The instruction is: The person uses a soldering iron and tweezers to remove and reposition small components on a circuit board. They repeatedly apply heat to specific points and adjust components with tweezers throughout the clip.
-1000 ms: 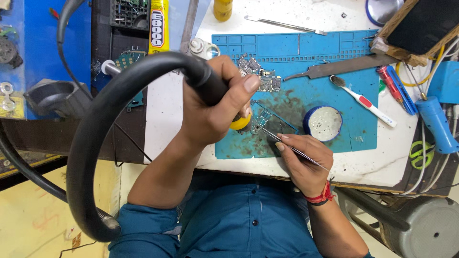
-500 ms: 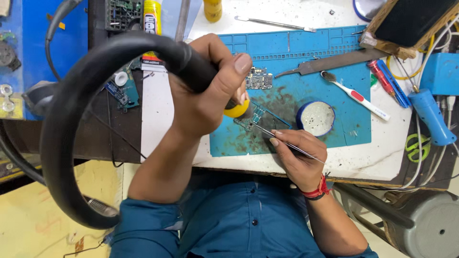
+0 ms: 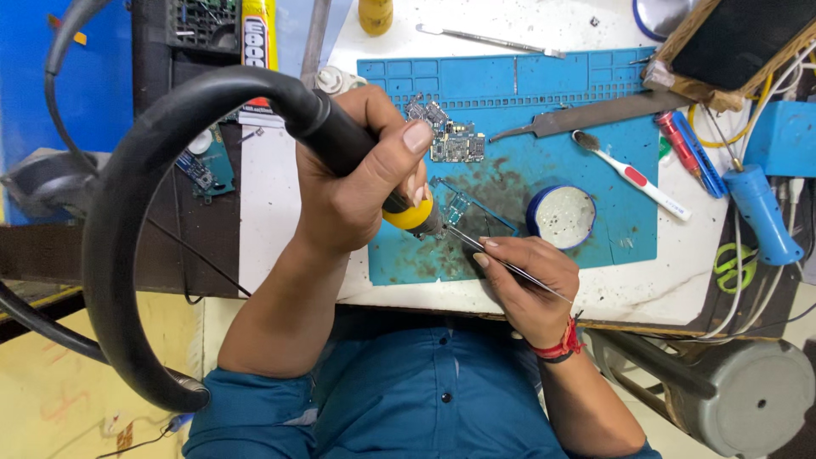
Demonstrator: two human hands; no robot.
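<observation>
Black hot-air handle [image 3: 348, 144] gripped in left hand [image 3: 361, 174]; tweezers [image 3: 510, 265] pinched in right hand [image 3: 527, 285].

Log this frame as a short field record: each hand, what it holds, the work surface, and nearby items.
left hand: grips hot-air handle with thick black hose
right hand: holds tweezers, tips near the nozzle
surface: blue mat on white bench
on mat: circuit board, round tin, toothbrush, flat metal tool
right edge: blue tool, cables
</observation>
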